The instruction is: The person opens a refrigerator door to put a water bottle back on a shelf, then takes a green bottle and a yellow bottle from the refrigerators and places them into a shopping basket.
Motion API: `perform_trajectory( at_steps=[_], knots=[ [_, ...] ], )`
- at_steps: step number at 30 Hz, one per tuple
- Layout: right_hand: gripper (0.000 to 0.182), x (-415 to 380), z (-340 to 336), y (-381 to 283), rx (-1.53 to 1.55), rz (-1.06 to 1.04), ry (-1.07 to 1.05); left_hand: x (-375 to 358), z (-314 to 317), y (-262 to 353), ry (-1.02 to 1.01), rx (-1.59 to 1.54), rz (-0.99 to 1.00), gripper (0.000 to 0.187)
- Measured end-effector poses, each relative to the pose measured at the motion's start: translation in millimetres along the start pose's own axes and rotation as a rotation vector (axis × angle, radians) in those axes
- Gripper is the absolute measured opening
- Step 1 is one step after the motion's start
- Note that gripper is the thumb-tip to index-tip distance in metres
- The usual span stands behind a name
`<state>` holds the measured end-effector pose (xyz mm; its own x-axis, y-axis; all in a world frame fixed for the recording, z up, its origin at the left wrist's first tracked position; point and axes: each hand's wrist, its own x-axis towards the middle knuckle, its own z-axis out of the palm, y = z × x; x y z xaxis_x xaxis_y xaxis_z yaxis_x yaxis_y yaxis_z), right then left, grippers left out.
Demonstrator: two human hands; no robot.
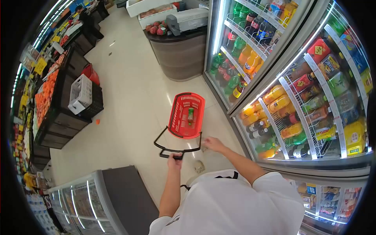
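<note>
Red plastic shopping basket (187, 114) with black handles stands on the pale tiled floor (133, 90), just before the glass-doored drinks fridge (297, 98). The left hand (174, 159) is curled round the near black handle (172, 153). The right hand (212, 143) hovers loosely spread, holding nothing. A green bottle (190, 116) lies inside the basket. Beyond stands a dark round counter (180, 53).

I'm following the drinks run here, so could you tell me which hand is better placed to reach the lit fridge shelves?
The right hand. It is free and hangs on the side of the fridge. The left hand grips the black handle of the red basket, away from the shelves.
</note>
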<state>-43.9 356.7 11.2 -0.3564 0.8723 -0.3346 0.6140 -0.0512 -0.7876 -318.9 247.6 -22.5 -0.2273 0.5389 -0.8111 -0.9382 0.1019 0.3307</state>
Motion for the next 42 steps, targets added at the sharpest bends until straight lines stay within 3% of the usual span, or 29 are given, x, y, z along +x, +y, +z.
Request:
perform_trajectory(
  at_steps=[2, 5, 6, 7, 8, 11, 12, 14, 16, 19, 20, 21, 23, 25, 27, 28, 29, 31, 33, 35, 38, 40, 42],
  knots=[
    [0.041, -4, 28, -55, -0.012, -0.129, -0.132, -21, -11, -36, 0.005, -0.179, -0.205, 0.029],
    [0.048, -17, 69, -75, -0.102, -0.393, -0.237, -81, 9, -83, 0.159, -0.075, -0.302, 0.036],
    [0.050, -34, 67, -82, -0.152, -0.333, -0.327, -84, 9, -92, 0.144, -0.058, -0.306, 0.036],
    [0.053, -53, 62, -88, -0.197, -0.271, -0.418, -84, 1, -103, -0.090, -0.055, -0.323, 0.041],
    [0.053, -67, 56, -84, -0.189, -0.270, -0.399, -81, -9, -113, -0.321, -0.052, -0.341, 0.049],
    [0.055, -110, 33, -51, -0.177, -0.130, -0.511, -72, -21, -140, -0.276, 0.001, -0.424, 0.062],
    [0.055, -122, 24, -37, -0.252, -0.205, -0.464, -88, -17, -150, -0.231, 0.049, -0.426, 0.069],
    [0.054, -143, 1, -17, -0.473, -0.302, -0.391, -132, 1, -170, -0.214, 0.173, -0.449, 0.065],
    [0.055, -157, -7, 25, -0.465, -0.315, -0.353, -170, 16, -196, -0.192, 0.289, -0.477, 0.064],
    [0.050, -185, -45, 65, -0.455, -0.307, -0.332, -213, 11, -218, -0.378, 1.501, 0.335, 0.038],
    [0.048, -198, -57, 75, -0.484, -0.347, -0.255, -247, 35, -225, -0.317, 1.536, 0.468, 0.037],
    [0.045, -210, -63, 83, -0.509, -0.382, -0.176, -246, 31, -235, -0.324, 1.560, 0.460, 0.037],
    [0.038, -226, -66, 98, -0.461, -0.343, -0.137, -230, 19, -256, -0.645, 1.810, 1.177, 0.046],
    [0.035, -236, -69, 101, -0.529, -0.331, -0.253, -213, -2, -280, -0.776, 1.816, 1.133, 0.048],
    [0.031, -249, -64, 105, -0.592, -0.326, -0.243, -212, -14, -293, -0.758, 2.246, 0.720, 0.050],
    [0.031, -257, -62, 105, -0.606, -0.291, -0.341, -206, -21, -298, -0.680, 2.312, 0.602, 0.052],
    [0.031, -266, -58, 105, -0.612, -0.250, -0.437, -200, -30, -300, -0.713, 2.329, 0.606, 0.052],
    [0.035, -286, -47, 110, -0.550, -0.223, -0.387, -191, -50, -303, -0.717, 2.342, 0.633, 0.046],
    [0.039, -311, -36, 116, -0.479, -0.184, -0.321, -195, -64, -298, -0.812, 2.348, 0.698, 0.038],
    [0.048, -350, -30, 127, -0.307, -0.280, 0.174, -210, -76, -289, -0.771, 2.433, 0.649, 0.035],
    [0.048, -407, -10, 171, -0.222, -0.017, 0.390, -216, -119, -272, -0.869, 2.510, 0.584, 0.036],
    [0.044, -450, 4, 213, -0.089, 0.407, 0.257, -222, -144, -267, -0.924, 2.580, 0.534, 0.037],
    [0.042, -520, 38, 253, 0.027, 0.667, 0.485, -228, -177, -264, -0.964, 2.617, 0.448, 0.036]
  ],
)
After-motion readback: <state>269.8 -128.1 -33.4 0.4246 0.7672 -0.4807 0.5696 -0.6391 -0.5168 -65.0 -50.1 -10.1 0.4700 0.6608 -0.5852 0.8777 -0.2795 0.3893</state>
